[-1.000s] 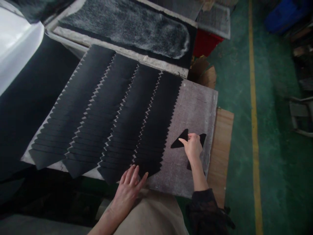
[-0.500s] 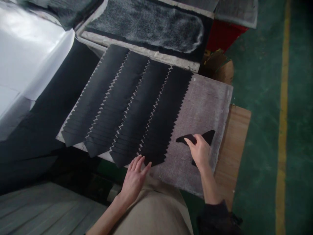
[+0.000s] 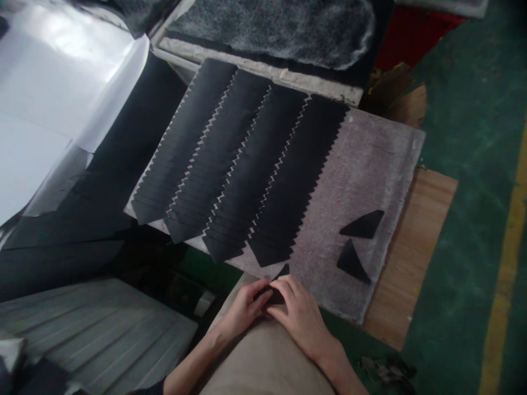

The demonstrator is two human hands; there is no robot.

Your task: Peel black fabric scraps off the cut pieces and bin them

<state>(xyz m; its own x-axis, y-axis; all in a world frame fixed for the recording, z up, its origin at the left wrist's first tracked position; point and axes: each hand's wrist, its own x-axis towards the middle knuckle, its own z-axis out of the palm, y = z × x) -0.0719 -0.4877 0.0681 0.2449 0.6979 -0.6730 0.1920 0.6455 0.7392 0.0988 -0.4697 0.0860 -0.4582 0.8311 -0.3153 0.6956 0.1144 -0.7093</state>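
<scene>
Close to my body, at the near edge of a greyish-pink fabric-covered board (image 3: 362,159), my left hand (image 3: 244,311) and my right hand (image 3: 300,311) meet. Both are closed, with fingertips pinching a small flat black piece (image 3: 284,270), mostly hidden by the fingers. Two more flat black pieces, roughly triangular, lie on the board to the right: an upper piece (image 3: 365,224) and a lower piece (image 3: 351,262). Beyond my hands, several rows of overlapping black pointed pieces (image 3: 269,225) with zigzag edges run lengthwise across the board.
Wooden board (image 3: 428,214) sticks out under the right side. At the back lies a dark fuzzy panel (image 3: 280,33) with a pale border. White sheeting (image 3: 45,93) is at left, a ribbed grey surface (image 3: 123,329) lower left, green floor with a yellow line (image 3: 504,274) at right.
My right hand has come left from the board's right side with a black piece. My left hand has left the rows' near end and joined it. The view has shifted.
</scene>
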